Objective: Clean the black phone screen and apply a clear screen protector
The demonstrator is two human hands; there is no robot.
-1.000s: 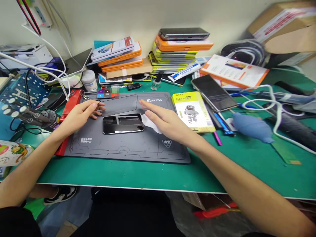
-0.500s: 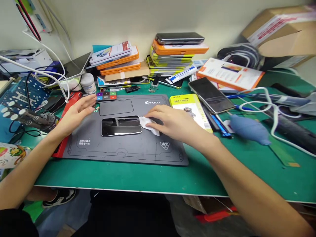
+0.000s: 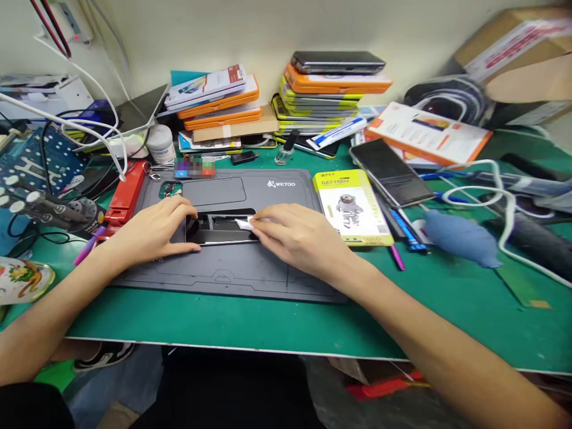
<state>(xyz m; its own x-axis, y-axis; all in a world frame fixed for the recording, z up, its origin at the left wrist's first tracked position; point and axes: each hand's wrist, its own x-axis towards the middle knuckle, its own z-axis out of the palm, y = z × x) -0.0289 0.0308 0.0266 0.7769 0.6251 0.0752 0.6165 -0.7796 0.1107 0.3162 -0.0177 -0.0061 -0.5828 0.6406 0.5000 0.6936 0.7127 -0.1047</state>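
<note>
A smartphone (image 3: pixel 226 233) with a dark, glossy screen lies face up on the grey work mat (image 3: pixel 250 274). My left hand (image 3: pixel 158 229) grips the phone's left end, thumb along the near edge and fingers at the far edge. Over the phone's right end, my right hand (image 3: pixel 295 235) pinches a folded white wipe (image 3: pixel 244 223), whose tip points left above the screen. My right fingers hide most of the wipe and the phone's right corner. Whether the wipe presses on the glass I cannot tell.
A yellow battery box (image 3: pixel 353 208) stands right of the mat, near a second phone (image 3: pixel 391 173) and a blue air blower (image 3: pixel 460 238). Boxes (image 3: pixel 330 89) are stacked at the wall. A red holder (image 3: pixel 127 196) and screwdrivers (image 3: pixel 49 208) are at left.
My left hand has come down from the mat's upper left onto the phone's left end. The right hand has picked up the white wipe beside the phone and brought it left over the screen.
</note>
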